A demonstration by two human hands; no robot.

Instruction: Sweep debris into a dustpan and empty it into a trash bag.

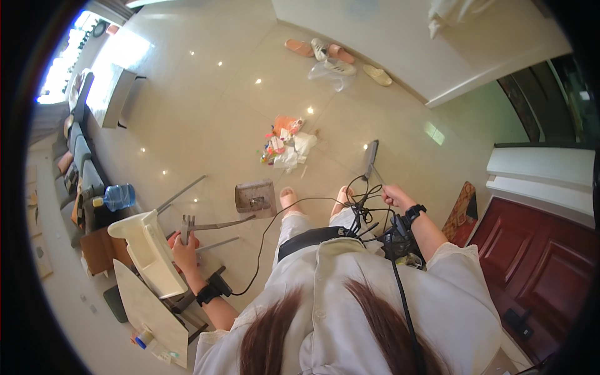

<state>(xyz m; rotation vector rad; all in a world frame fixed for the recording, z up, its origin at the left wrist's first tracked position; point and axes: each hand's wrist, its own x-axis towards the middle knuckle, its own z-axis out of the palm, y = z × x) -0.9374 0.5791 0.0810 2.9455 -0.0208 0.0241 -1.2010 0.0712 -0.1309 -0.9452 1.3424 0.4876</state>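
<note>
At the left, my left hand [183, 253] grips the toothed top of a grey dustpan handle [222, 226]. The dustpan [246, 190] rests on the tiles just ahead of my left foot. On the right, my right hand [396, 196] is closed around the thin handle of a broom [371, 157], whose grey head stands on the floor. A pile of litter [293, 150], with white paper, an orange plastic bag and small coloured bits, lies farther ahead. Black cables [361, 206] hang in loops at my waist, partly in front of the broom handle.
Slippers and shoes [340, 66] with a clear plastic bag lie along the wall. A cream high chair [152, 253], its legs splayed outward, stands left, near a blue water bottle [120, 197] and a table [152, 304]. A red door [534, 272] is at right.
</note>
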